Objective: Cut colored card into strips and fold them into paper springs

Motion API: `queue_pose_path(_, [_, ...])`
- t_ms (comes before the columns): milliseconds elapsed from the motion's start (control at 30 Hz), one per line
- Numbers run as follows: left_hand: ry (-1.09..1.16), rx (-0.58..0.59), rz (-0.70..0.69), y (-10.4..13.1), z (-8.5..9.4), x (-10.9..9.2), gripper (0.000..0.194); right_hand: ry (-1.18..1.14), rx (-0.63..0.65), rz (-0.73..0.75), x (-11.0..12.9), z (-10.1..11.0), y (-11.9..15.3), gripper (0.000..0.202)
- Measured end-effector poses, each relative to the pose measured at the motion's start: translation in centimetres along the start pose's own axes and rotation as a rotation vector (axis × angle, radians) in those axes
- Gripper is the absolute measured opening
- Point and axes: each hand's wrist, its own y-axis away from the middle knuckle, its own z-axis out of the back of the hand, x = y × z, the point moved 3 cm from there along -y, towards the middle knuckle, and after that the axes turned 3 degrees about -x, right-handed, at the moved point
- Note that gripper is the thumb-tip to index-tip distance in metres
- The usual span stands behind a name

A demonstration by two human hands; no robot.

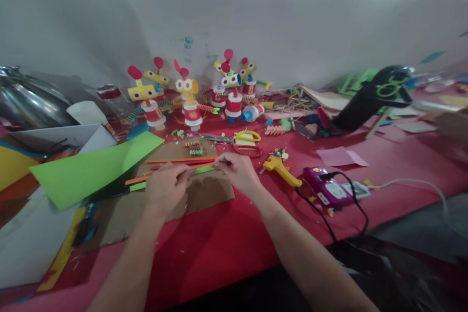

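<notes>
Above a brown cardboard sheet (212,192), a green paper strip (204,169) stretches between my hands. My left hand (166,187) is closed, pinching the strip's left part. On its other side, my right hand (237,170) closes thumb and fingers on the right end. Orange paper strips (175,160) lie just beyond the fingers, partly covered by them. Small folded paper springs (194,148) rest behind these. Farther back, scissors (244,136) with yellow handles lie near red-handled scissors (248,150).
Paper-cup figures (192,112) stand along the wall. On the right are a yellow glue gun (281,170), a purple power strip (325,187) with cables, and a black bottle-like object (358,105). Green paper (95,170) and a steel kettle (31,100) occupy the left.
</notes>
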Motion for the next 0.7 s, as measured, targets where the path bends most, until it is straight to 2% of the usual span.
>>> queue_pose_path(100, [0.059, 0.057, 0.031, -0.1, 0.0, 0.2, 0.027, -0.022, -0.039, -0.042, -0.5, 0.4, -0.3, 0.011])
queue_pose_path(200, [0.018, 0.002, 0.012, -0.3, 0.5, 0.6, 0.027, 0.015, -0.148, -0.037, -1.1, 1.5, -0.8, 0.013])
queue_pose_path(267, [-0.061, -0.049, -0.044, 0.0, 1.0, 0.6, 0.025, 0.082, -0.175, 0.024, -1.1, 2.2, -0.8, 0.014])
queue_pose_path(333, [-0.134, -0.058, -0.148, 1.0, 1.0, 0.4, 0.023, 0.196, -0.121, 0.105, -1.1, 2.7, -0.5, 0.015])
queue_pose_path(433, [-0.241, -0.018, -0.301, 3.6, 0.1, 0.0, 0.024, 0.408, 0.078, 0.258, -1.0, 2.7, 0.7, 0.019])
queue_pose_path(500, [-0.311, 0.022, -0.341, 5.5, -0.9, 0.0, 0.026, 0.533, 0.216, 0.353, -0.9, 2.3, 1.6, 0.022])
queue_pose_path(567, [-0.354, 0.049, -0.34, 6.9, -1.9, 0.4, 0.03, 0.653, 0.294, 0.395, -1.0, 2.0, 2.3, 0.026])
queue_pose_path(633, [-0.356, 0.056, -0.337, 7.7, -2.4, 0.8, 0.037, 0.744, 0.29, 0.377, -1.1, 2.2, 2.7, 0.032])
queue_pose_path(700, [-0.365, 0.032, -0.323, 7.9, -2.5, 1.0, 0.041, 0.82, 0.182, 0.295, -1.2, 3.4, 3.0, 0.038])
